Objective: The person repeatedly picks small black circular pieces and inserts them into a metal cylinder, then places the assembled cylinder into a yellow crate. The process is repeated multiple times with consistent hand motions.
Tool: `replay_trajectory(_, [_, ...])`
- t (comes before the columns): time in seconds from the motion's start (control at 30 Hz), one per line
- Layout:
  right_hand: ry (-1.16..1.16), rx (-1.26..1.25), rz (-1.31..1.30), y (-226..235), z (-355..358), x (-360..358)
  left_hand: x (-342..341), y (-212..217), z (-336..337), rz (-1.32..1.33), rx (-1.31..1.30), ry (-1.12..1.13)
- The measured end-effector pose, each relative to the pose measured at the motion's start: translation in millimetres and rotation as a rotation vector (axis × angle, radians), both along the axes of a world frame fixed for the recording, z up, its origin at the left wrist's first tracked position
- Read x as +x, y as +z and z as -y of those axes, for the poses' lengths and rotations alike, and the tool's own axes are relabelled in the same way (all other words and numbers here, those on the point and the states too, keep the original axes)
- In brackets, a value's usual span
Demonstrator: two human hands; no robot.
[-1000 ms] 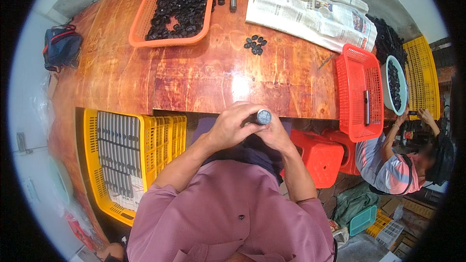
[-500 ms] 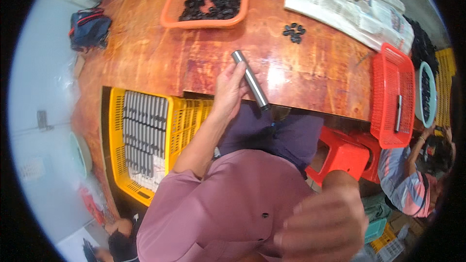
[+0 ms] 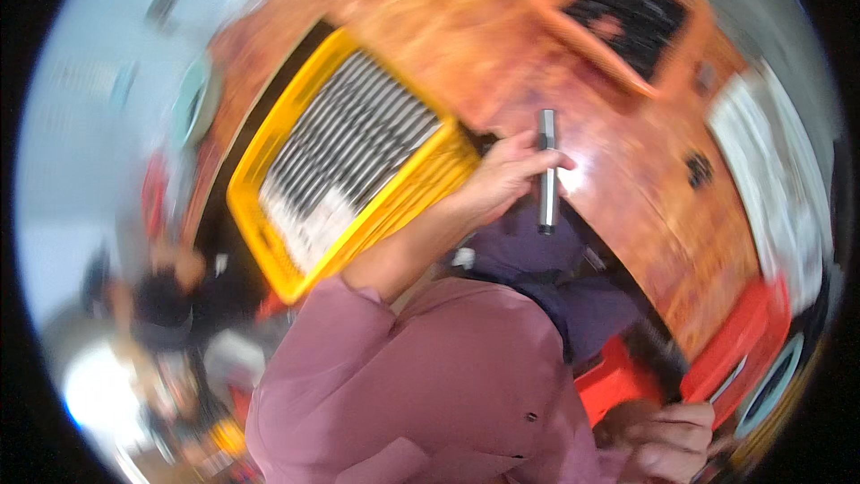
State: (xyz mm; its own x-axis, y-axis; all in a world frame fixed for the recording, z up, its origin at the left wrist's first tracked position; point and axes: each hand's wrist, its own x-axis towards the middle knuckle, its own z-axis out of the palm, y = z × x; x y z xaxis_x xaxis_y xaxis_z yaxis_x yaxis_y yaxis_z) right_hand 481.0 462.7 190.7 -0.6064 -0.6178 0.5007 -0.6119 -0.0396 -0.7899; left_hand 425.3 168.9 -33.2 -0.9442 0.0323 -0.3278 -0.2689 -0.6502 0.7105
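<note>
A shiny metal tube (image 3: pixel 548 186) with a black lower end is held upright by my left hand (image 3: pixel 515 170), fingers closed around its middle, by the front edge of the wooden table. My right hand (image 3: pixel 667 444) is low at the right, near the red basket (image 3: pixel 739 350). Motion smears its fingers, and whether they hold anything does not show. To the left of my left arm, a yellow crate (image 3: pixel 296 273) holds rows of similar metal tubes (image 3: pixel 358 134) with dark ends, above some pale paper.
An orange basket (image 3: pixel 573 40) of small black parts (image 3: pixel 640 13) stands at the back of the table (image 3: pixel 421 18). A small black pile (image 3: pixel 698 170) lies near folded newspapers (image 3: pixel 775 179). Red stools (image 3: pixel 618 385) and a pale green basin (image 3: pixel 772 385) are at right. People (image 3: pixel 170 305) appear at lower left.
My view has swung left, so the table and crate sit farther right and turned. The tube in my left hand is now more upright. My right hand has moved toward the red basket.
</note>
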Motion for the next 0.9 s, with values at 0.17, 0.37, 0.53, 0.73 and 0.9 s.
replay_trajectory(0.17, [-0.652, 0.259, 0.03, -85, -66, -3, 77, 38, 123, 0.084, -0.448, 0.366])
replay_trajectory(0.37, [-0.587, 0.518, 0.206, -160, -73, -73, 244, 3, 280, 0.495, -1.224, 0.657])
replay_trajectory(0.53, [-0.473, 0.678, 0.225, -184, -55, -102, 335, -64, 307, 0.766, -1.488, 0.553])
replay_trajectory(0.73, [-0.409, 0.677, 0.288, -224, -58, -122, 380, -187, 339, 0.621, -0.098, 1.253])
replay_trajectory(0.9, [-0.375, 0.491, 0.435, -242, -40, -114, 339, -177, 307, 0.818, -0.072, 1.254])
